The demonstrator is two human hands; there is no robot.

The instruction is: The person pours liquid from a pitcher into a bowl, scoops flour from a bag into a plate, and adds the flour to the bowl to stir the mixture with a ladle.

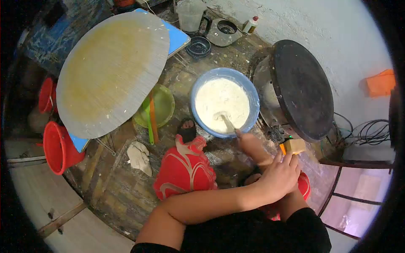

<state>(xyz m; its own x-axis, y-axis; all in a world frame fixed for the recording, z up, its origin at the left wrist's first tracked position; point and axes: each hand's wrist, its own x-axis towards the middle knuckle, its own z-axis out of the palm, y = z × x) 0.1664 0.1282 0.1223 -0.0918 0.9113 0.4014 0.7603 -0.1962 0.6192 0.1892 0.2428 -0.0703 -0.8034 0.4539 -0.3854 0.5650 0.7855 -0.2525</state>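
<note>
A blue basin (195, 110) of thick white batter (219, 99) stands on the floor in front of me. My right hand (251, 147) is closed round the handle of a ladle (229, 123), whose head is sunk in the batter near the basin's front side. My left arm crosses over the right one. On the right forearm lies my left hand (280, 177), its fingers stretched out and holding nothing that I can see. Just past its fingertips is a tan block (294, 146) with an orange part beside it.
A large black round griddle (303, 88) stands at the right. On the left, a round mat (114, 67) overhangs a blue board. Below it sits a green bowl (164, 103) with a green spatula (150, 126). A cloth (139, 157), red bucket (63, 147) and blender jug (190, 17) stand around.
</note>
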